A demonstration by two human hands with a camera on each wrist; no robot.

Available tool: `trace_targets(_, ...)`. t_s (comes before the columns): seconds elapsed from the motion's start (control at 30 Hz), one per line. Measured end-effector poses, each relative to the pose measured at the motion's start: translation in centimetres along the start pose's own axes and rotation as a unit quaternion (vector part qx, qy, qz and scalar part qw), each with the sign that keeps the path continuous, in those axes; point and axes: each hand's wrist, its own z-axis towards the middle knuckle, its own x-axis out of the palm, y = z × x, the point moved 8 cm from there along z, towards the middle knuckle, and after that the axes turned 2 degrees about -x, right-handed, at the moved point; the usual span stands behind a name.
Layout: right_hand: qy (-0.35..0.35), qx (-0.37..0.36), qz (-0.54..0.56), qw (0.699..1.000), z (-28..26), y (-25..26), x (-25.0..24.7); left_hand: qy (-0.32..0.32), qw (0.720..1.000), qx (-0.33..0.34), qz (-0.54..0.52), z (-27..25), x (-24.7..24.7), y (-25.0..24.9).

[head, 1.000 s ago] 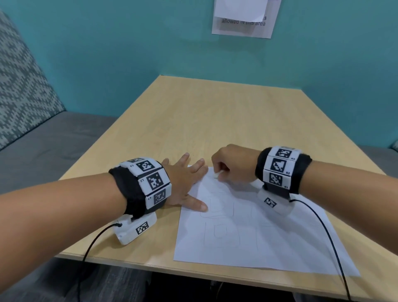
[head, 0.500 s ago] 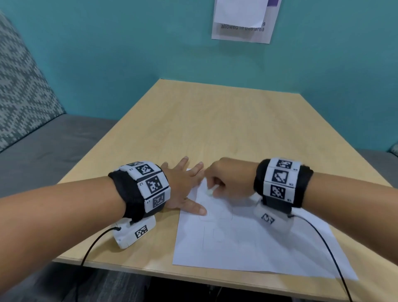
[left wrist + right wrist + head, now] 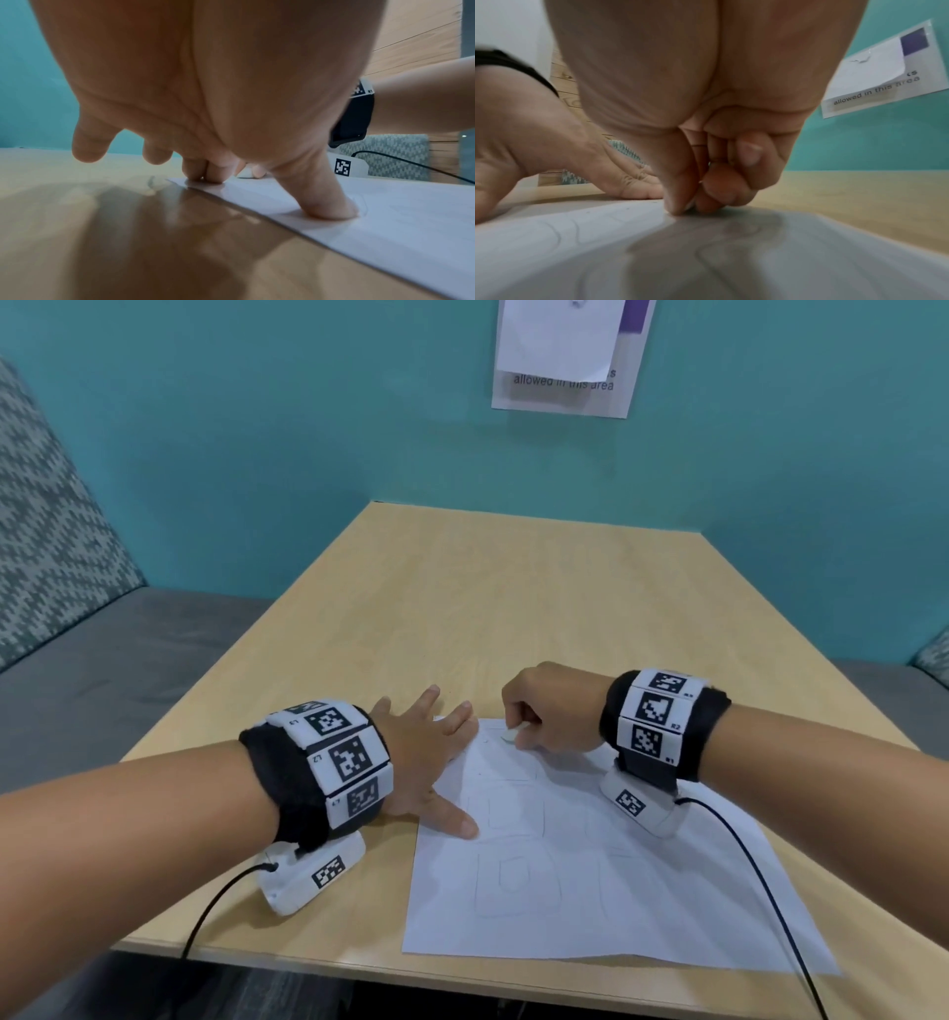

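A white sheet of paper (image 3: 590, 891) with faint pencil shapes lies on the wooden table (image 3: 513, 588) near its front edge. My left hand (image 3: 436, 762) rests flat on the sheet's left edge, fingers spread. In the left wrist view the thumb (image 3: 321, 201) and two fingertips press on the paper (image 3: 398, 223). My right hand (image 3: 518, 729) is curled at the sheet's far left corner and pinches a small white eraser (image 3: 509, 737) against the paper. The eraser (image 3: 245, 173) shows behind my left fingers. In the right wrist view my right fingertips (image 3: 677, 203) touch the paper (image 3: 577, 253) and hide the eraser.
A teal wall (image 3: 257, 428) with a paper notice (image 3: 565, 356) stands right behind the table. A grey bench (image 3: 102, 670) with a patterned cushion (image 3: 46, 531) runs along the left. Black cables (image 3: 760, 880) trail from both wrist cameras over the table's front edge.
My right hand slid left towards the left fingers, then back to the right, at the sheet's far corner. The eraser now shows at its fingertips. The left hand stays pressed down.
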Motion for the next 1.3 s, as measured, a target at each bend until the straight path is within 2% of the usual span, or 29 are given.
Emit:
trace_targets(0.1,-0.003,0.013,0.001,1.0,0.1,0.3,-0.1,0.001,1.0,-0.005,0.012,0.1,-0.3,0.0)
trace_targets(0.23,0.026,-0.022,-0.001,0.999,0.0,2.9,0.9,0.006,1.0,-0.001,-0.001,0.2,-0.1,0.0)
trace_targets(0.4,0.0,0.038,0.001,0.999,1.2,0.8,-0.5,0.007,1.0,-0.006,-0.009,-0.1,0.1,0.2)
trace_targets(0.53,-0.002,0.005,-0.019,1.0,1.2,1.9,0.0,0.007,1.0,-0.004,-0.011,-0.2,0.1,0.1)
trace_targets(0.67,-0.004,0.037,-0.032,0.999,1.1,-0.2,-0.5,0.009,1.0,-0.006,-0.01,-0.3,-0.1,0.1)
trace_targets(0.77,0.0,0.033,-0.006,0.999,0.8,-0.9,-0.2,0.014,1.0,-0.006,-0.008,-0.5,-0.6,0.1)
trace_targets(0.93,-0.006,0.028,0.004,1.0,1.0,-1.3,-0.4,-0.026,1.0,0.014,-0.006,0.3,-1.9,-0.9)
trace_targets(1.13,0.026,-0.016,0.028,0.999,0.2,1.3,0.9,-0.033,0.999,0.028,-0.033,0.9,-1.3,-1.1)
trace_targets(1.3,0.019,0.019,-0.001,1.0,0.8,0.6,-0.4,-0.037,0.999,0.007,-0.018,1.0,-1.4,-1.0)
